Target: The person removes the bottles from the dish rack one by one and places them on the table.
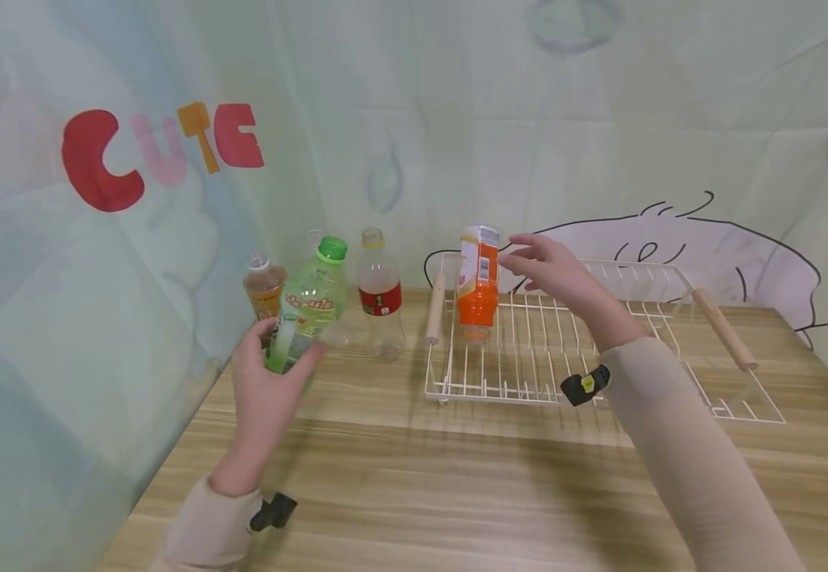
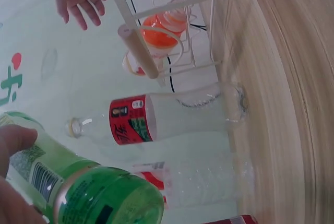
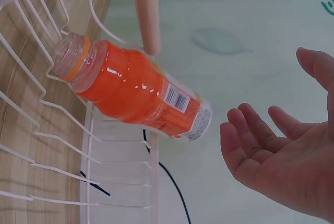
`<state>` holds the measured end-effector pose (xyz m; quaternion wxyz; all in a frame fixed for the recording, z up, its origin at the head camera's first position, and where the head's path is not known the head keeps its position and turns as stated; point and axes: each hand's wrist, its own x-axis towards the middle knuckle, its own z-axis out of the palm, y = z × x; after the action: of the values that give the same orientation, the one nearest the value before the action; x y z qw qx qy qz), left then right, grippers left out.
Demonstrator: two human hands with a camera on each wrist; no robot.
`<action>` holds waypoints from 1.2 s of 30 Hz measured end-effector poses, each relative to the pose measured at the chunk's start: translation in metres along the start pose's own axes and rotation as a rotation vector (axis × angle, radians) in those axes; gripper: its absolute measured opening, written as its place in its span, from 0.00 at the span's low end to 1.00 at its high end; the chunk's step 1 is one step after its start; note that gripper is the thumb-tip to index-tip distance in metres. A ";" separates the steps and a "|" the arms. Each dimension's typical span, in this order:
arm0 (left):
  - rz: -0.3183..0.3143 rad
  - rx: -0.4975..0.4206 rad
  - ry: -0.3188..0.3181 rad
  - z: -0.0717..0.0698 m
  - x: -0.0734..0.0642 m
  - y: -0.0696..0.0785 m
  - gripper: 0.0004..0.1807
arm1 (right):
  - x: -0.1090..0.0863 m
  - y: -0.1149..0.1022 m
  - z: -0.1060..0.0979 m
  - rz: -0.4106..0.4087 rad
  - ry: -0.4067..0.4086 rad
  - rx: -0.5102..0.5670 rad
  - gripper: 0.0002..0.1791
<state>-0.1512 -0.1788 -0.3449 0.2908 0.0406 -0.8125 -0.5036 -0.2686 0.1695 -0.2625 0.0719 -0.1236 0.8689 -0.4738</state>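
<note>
One green bottle: held tilted by the left hand, at nine o'clock from the middle of the head view; reddish lettering is carried on the front, and a barcode is shown in the left wrist view, but the brand cannot be read.
Left fingers: curled round the green bottle.
Orange bottle: rested neck down in the white rack, at three o'clock from the same middle; a barcode is printed on its sleeve, the small text being too blurred.
Right hand: placed at three o'clock from the orange bottle, just beside it; fingers loosely extended, nothing gripped.
Red-label bottle: clear, stood upright on the table at three o'clock from the green bottle; an emblem is seen, the lettering not made out.
Brown bottle: partly covered, at about nine o'clock from the green bottle; yellowish label, unreadable.
"CUTE" lettering: spelled large on the wall cloth, at ten o'clock.
</note>
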 end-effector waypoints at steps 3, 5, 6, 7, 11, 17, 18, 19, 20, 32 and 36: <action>-0.072 -0.044 0.019 -0.005 0.003 -0.002 0.35 | 0.007 0.004 0.001 0.035 0.009 0.009 0.38; -0.109 -0.071 0.025 -0.007 0.004 -0.004 0.37 | 0.012 0.008 0.003 0.067 0.008 0.014 0.39; -0.124 -0.081 0.030 -0.008 0.005 -0.005 0.37 | 0.014 0.009 0.003 0.075 0.006 0.017 0.40; -0.141 -0.086 0.034 -0.010 0.006 -0.007 0.38 | 0.016 0.011 0.004 0.085 0.007 0.020 0.40; -0.206 -0.109 0.069 -0.014 0.009 -0.016 0.39 | 0.024 0.015 0.007 0.111 0.018 0.025 0.40; -0.277 -0.150 0.124 -0.019 0.013 -0.028 0.38 | 0.033 0.019 0.012 0.147 0.032 0.014 0.41; -0.286 -0.151 0.126 -0.020 0.013 -0.029 0.38 | 0.034 0.020 0.012 0.150 0.031 0.013 0.41; -0.294 -0.154 0.127 -0.020 0.013 -0.031 0.38 | 0.035 0.021 0.013 0.152 0.030 0.009 0.41; -0.300 -0.157 0.125 -0.021 0.014 -0.032 0.38 | 0.036 0.021 0.013 0.155 0.030 0.008 0.41; -0.369 -0.183 0.161 -0.021 0.014 -0.052 0.40 | 0.047 0.032 0.018 0.208 0.032 0.021 0.43; -0.414 -0.190 0.170 -0.020 0.015 -0.058 0.40 | 0.050 0.035 0.018 0.214 0.032 0.012 0.44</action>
<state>-0.1666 -0.2282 -0.3809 0.2513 0.2211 -0.7082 -0.6216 -0.3178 0.1589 -0.3019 0.1088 -0.0221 0.8753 -0.4707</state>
